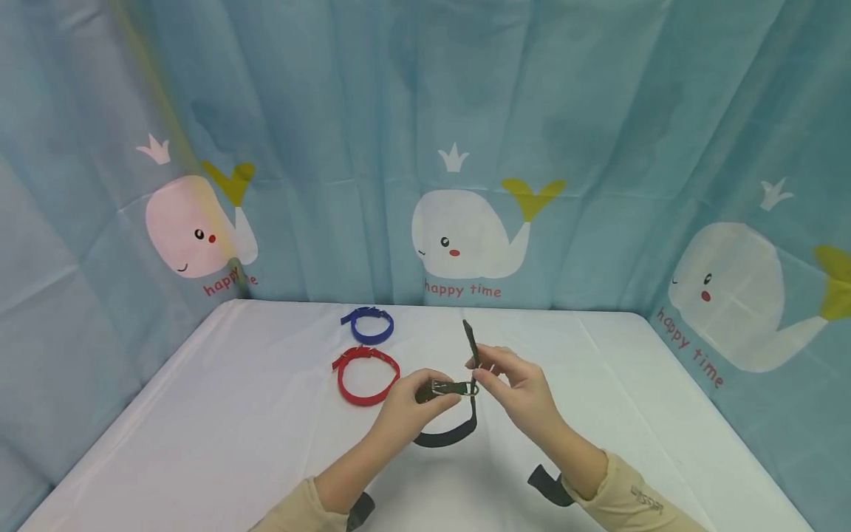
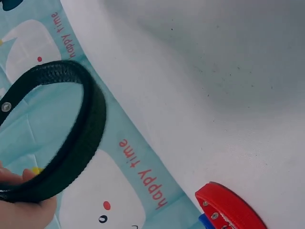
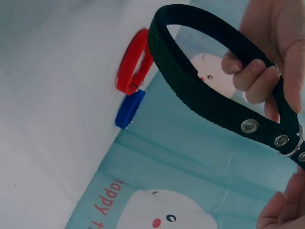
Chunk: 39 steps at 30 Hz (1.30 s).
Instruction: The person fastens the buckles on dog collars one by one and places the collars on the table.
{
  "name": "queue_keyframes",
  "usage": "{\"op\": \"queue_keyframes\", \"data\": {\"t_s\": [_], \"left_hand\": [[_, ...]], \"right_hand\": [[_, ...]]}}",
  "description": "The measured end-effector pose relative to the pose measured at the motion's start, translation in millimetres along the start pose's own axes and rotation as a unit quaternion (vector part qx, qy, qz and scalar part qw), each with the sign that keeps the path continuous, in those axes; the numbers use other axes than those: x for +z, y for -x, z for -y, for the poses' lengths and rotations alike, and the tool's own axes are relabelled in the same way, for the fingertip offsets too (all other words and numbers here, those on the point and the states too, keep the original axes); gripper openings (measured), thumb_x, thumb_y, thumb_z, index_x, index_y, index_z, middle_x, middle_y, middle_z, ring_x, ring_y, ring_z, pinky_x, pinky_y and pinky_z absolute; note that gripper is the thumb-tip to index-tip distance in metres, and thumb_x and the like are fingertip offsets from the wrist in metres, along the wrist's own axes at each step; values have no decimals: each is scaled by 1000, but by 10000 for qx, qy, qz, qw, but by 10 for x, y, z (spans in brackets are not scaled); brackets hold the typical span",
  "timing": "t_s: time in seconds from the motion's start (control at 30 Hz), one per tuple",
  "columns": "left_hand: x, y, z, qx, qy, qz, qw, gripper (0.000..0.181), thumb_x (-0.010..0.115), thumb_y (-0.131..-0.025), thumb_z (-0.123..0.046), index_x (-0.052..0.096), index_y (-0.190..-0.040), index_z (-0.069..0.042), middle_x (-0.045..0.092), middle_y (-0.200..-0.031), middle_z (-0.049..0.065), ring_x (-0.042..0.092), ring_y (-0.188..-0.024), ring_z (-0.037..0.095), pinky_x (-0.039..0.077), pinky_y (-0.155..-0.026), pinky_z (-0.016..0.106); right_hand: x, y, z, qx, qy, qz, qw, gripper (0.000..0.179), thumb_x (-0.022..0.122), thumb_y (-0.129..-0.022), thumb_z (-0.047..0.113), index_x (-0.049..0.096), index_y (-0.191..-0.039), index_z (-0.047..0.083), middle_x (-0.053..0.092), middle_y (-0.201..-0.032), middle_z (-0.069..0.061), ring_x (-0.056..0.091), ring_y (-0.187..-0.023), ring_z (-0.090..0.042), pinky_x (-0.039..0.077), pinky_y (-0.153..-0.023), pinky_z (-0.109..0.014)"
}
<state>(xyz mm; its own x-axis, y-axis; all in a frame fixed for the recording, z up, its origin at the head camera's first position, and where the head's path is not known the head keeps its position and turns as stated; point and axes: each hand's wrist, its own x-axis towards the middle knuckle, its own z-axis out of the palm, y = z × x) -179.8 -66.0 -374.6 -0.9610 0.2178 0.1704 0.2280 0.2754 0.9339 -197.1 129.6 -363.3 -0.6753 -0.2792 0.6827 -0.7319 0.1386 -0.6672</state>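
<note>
A dark green pet collar (image 1: 445, 438) with metal eyelets is held above the white table, bent into a loop. My left hand (image 1: 414, 405) grips it at the buckle end, thumb in front. Its strap passes through a metal ring (image 1: 473, 389) beside the buckle, and the free tip points up. My right hand (image 1: 521, 384) pinches that strap just above the ring, between thumb and fingers. In the right wrist view the collar (image 3: 205, 102) shows its row of eyelets near the ring. The left wrist view shows the loop of the collar (image 2: 93, 124) hanging out from the left fingers.
Behind the left hand, a red collar (image 1: 362, 400) lies buckled in a ring on the table (image 1: 598, 384). A blue collar (image 1: 374, 339) lies farther back, near the table's far edge. A light blue curtain (image 1: 372, 148) with whale prints surrounds the table's back and sides.
</note>
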Motion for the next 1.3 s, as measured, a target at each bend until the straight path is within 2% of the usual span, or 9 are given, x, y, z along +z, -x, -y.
{"op": "queue_keyframes", "data": {"t_s": [0.07, 0.2, 0.37, 0.5, 0.7, 0.87, 1.03, 1.3], "left_hand": [[-12, 3, -5, -7, 192, -85, 9998, 26, 75, -86, -22, 68, -106, -5, 68, -91, 2, 61, -83, 16, 51, -75, 30], [-31, 1, -22, -50, 389, -127, 9991, 27, 74, -87, -21, 68, -108, -4, 68, -94, 3, 62, -86, 17, 52, -79, 32], [-50, 4, -31, 11, 590, -181, 9981, 27, 73, -88, -18, 68, -109, -2, 69, -95, 6, 63, -88, 19, 53, -81, 34], [-73, 5, -40, 86, 696, -242, 9972, 25, 73, -88, -15, 68, -107, 0, 70, -95, 8, 65, -90, 20, 52, -83, 34], [-89, 1, -30, 197, 605, -174, 9978, 24, 73, -87, -14, 68, -106, 0, 70, -95, 8, 64, -86, 19, 50, -80, 34], [-87, 6, -23, 203, 537, -151, 9982, 24, 73, -88, -15, 68, -106, 1, 70, -92, 8, 62, -84, 18, 49, -77, 33], [-78, 14, 0, 243, 411, -158, 9987, 25, 73, -88, -16, 68, -106, 1, 69, -92, 7, 61, -82, 18, 49, -75, 32], [-72, 50, 15, 296, 285, -148, 9990, 25, 72, -88, -17, 69, -107, -2, 69, -97, 7, 62, -85, 19, 52, -76, 26]], "right_hand": [[-19, 1, 2, -29, -145, -171, 9997, 40, 62, -87, -13, 62, -126, -2, 69, -93, -12, 60, -85, -10, 48, -73, -23], [-49, -7, -4, -389, -308, -355, 9981, 57, 59, -84, -20, 57, -135, 5, 68, -94, -12, 60, -84, -10, 47, -75, -20], [-73, -41, 10, -982, -75, -241, 9948, 55, 57, -79, -25, 67, -123, 6, 68, -95, -3, 52, -81, -13, 45, -74, -20], [-106, -60, 29, -1236, 469, -90, 9912, 47, 58, -76, -24, 72, -111, 4, 70, -94, -5, 55, -82, -16, 48, -72, -21], [-159, -38, 66, -1320, 1493, 354, 9793, 39, 63, -74, -20, 74, -104, 3, 69, -91, -5, 57, -82, -20, 48, -69, -24], [-166, -26, 91, -1397, 2009, 514, 9682, 41, 64, -70, -22, 75, -101, 2, 67, -89, -2, 55, -80, -17, 45, -62, -23], [-164, -11, 92, -1488, 2212, 567, 9621, 41, 64, -68, -22, 75, -99, 2, 66, -86, -1, 54, -78, -19, 46, -62, -25], [-150, 26, 53, -1675, 2330, 812, 9545, 44, 70, -66, -23, 75, -101, 3, 64, -86, 1, 51, -78, -14, 46, -64, -24]]}}
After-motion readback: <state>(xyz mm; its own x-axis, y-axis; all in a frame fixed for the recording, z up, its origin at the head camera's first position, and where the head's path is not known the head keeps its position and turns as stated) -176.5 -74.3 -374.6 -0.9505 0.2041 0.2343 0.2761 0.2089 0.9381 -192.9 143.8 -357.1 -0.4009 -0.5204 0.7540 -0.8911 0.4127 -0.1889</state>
